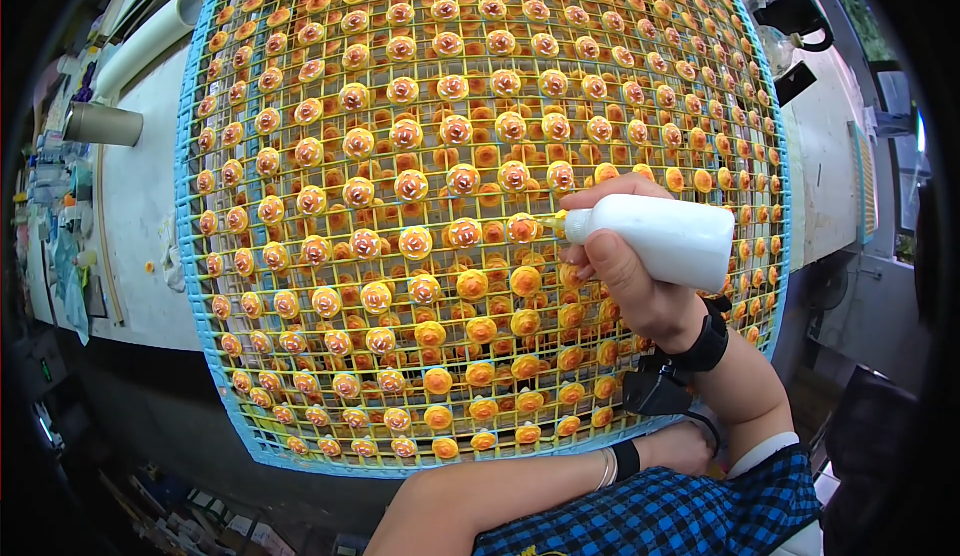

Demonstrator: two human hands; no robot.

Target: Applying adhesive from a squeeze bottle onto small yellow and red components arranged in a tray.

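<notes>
My right hand [625, 266] is closed around a white squeeze bottle [665, 241], tipped nearly level with its narrow nozzle [550, 223] pointing left. The tip meets or almost meets an orange rosette [522, 227] that has white marks on it. Many such orange and yellow flower-shaped pieces sit in rows on a yellow wire grid rack [400, 411] with a light blue frame. White strokes show on those to the left and farther back; several nearer ones, such as a plain rosette [525, 281], have none. My left hand [675, 448] rests close to my body beside my right forearm, its fingers hidden.
More rosettes show through the grid on a lower layer. On the left, a pale table [140, 286] carries a metallic cylinder [103, 124] and a white tube [150, 41]. A black device [790, 16] stands at the far right. A cable and black box [655, 388] hang by my right wrist.
</notes>
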